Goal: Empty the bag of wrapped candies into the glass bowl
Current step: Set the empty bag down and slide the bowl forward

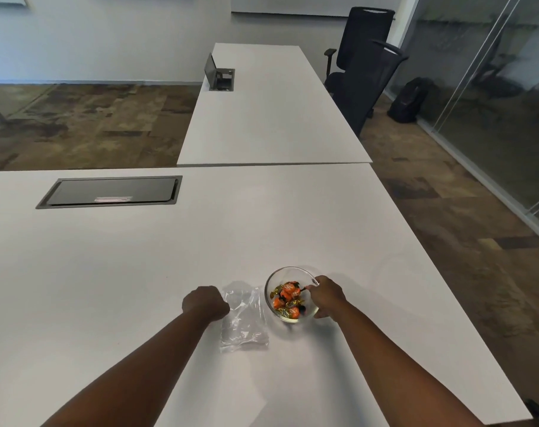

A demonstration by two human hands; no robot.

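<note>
An office room with white tables [138,272] held a glass bowl [269,295] of candy and a flattened clear bag [245,318] in front of a person.

Orange and gold wrapped candies [288,298] lay piled inside the bowl, which stood near the table's front edge, just right of the plastic bag. The bag lay flat on the surface and looked empty. The left hand [205,303] was curled into a loose fist, resting at the bag's left edge; whether it pinched the plastic could not be told. The right hand [325,295] cupped the bowl's right side, fingers wrapped against the rim. Two black office chairs [365,66] stood by the far table.
</note>
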